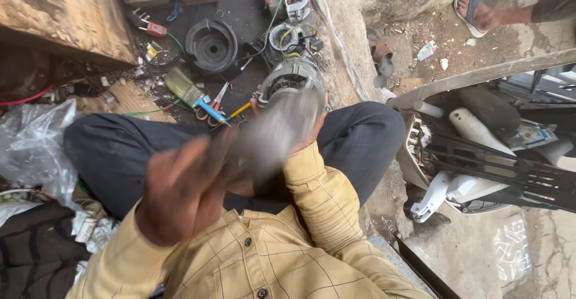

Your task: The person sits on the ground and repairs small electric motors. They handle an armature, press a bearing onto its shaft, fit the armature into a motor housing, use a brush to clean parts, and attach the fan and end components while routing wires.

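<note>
Left hand was blurred, its grip unclear; the right hand clasped the grey motor, which lay just beyond the left hand, nearer the right.

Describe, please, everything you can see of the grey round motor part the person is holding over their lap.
The grey round motor part looks like metal, dull and dusty, with a ribbed, ringed casing at its far end. Its near end is smeared by motion blur, so details there cannot be made out. It lies tilted over the person's dark trousers. The right hand grips it from below; the blurred left hand is at its near end.
</note>
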Demonstrator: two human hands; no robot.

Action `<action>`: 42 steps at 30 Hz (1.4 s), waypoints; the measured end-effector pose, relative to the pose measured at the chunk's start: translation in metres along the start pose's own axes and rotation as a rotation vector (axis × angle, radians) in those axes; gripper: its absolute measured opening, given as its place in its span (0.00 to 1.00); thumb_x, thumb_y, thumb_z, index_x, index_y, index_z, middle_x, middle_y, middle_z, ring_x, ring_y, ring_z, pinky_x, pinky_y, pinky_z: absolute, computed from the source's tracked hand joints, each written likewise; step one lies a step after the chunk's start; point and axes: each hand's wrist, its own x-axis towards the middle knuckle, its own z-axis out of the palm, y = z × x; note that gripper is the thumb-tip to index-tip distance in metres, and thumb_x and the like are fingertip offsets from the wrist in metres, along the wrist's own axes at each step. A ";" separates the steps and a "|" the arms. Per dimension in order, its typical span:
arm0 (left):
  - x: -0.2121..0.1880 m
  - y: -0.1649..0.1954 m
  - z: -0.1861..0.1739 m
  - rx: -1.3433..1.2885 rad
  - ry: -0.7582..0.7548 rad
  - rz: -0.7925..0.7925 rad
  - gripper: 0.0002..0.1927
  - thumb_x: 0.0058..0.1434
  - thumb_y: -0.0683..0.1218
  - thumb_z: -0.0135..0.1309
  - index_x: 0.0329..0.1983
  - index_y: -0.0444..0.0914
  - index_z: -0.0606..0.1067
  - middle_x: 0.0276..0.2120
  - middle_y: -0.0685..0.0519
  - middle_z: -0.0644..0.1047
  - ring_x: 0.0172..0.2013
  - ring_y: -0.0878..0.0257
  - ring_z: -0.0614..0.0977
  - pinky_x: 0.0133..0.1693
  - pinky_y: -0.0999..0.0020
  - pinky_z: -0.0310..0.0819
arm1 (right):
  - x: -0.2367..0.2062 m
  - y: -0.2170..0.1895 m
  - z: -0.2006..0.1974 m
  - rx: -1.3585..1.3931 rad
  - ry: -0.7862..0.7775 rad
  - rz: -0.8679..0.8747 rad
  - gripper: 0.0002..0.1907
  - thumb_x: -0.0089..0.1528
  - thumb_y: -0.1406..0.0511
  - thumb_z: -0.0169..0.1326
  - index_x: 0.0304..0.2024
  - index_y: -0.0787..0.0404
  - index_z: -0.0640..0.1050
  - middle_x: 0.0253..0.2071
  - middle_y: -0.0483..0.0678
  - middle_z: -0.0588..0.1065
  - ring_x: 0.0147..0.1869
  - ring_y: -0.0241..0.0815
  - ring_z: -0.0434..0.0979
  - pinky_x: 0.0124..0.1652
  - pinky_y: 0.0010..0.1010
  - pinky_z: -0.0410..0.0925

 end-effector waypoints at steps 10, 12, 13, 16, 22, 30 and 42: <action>-0.042 0.004 0.028 0.001 -0.031 0.216 0.25 0.60 0.41 0.57 0.62 0.47 0.71 0.36 0.45 0.78 0.28 0.57 0.79 0.27 0.63 0.74 | 0.000 0.003 0.003 0.098 0.007 -0.067 0.41 0.57 0.37 0.53 0.62 0.57 0.71 0.60 0.56 0.72 0.62 0.62 0.71 0.62 0.63 0.64; -0.033 -0.001 0.033 0.133 -0.096 0.269 0.24 0.61 0.44 0.60 0.61 0.54 0.75 0.25 0.53 0.71 0.21 0.60 0.74 0.22 0.62 0.69 | -0.001 0.004 0.007 0.088 0.005 -0.063 0.40 0.58 0.38 0.53 0.62 0.56 0.71 0.60 0.55 0.72 0.62 0.61 0.71 0.62 0.63 0.65; -0.030 -0.005 0.034 0.207 -0.123 0.294 0.24 0.61 0.45 0.61 0.60 0.58 0.76 0.20 0.57 0.68 0.18 0.61 0.71 0.19 0.61 0.66 | -0.001 0.005 0.009 0.076 0.012 -0.057 0.39 0.59 0.38 0.52 0.62 0.55 0.72 0.59 0.55 0.72 0.62 0.60 0.71 0.62 0.63 0.65; -0.031 -0.019 0.034 0.222 -0.334 0.046 0.29 0.59 0.42 0.57 0.67 0.45 0.74 0.22 0.49 0.68 0.21 0.57 0.73 0.23 0.59 0.71 | -0.002 0.004 0.017 -0.087 -0.050 -0.070 0.37 0.63 0.39 0.49 0.63 0.56 0.73 0.60 0.55 0.73 0.63 0.60 0.71 0.62 0.62 0.65; -0.108 -0.016 0.025 0.136 -0.102 0.092 0.21 0.67 0.42 0.54 0.65 0.44 0.74 0.31 0.50 0.74 0.27 0.56 0.77 0.30 0.60 0.73 | -0.003 0.000 0.024 -0.047 0.075 -0.067 0.37 0.60 0.37 0.47 0.60 0.51 0.74 0.57 0.52 0.75 0.61 0.59 0.73 0.59 0.64 0.66; -0.230 -0.055 -0.050 0.660 0.258 -0.774 0.15 0.74 0.43 0.57 0.61 0.31 0.76 0.41 0.40 0.81 0.38 0.48 0.84 0.41 0.58 0.78 | -0.001 0.002 0.011 -0.057 -0.200 -0.100 0.45 0.59 0.39 0.55 0.69 0.59 0.69 0.64 0.57 0.72 0.67 0.58 0.73 0.66 0.58 0.66; -0.299 -0.078 -0.017 0.873 0.274 -1.120 0.21 0.66 0.40 0.61 0.62 0.35 0.75 0.39 0.36 0.80 0.38 0.38 0.81 0.45 0.44 0.74 | -0.002 0.008 -0.028 -0.307 -0.269 -0.098 0.46 0.58 0.44 0.61 0.70 0.65 0.67 0.65 0.59 0.72 0.65 0.58 0.75 0.65 0.53 0.69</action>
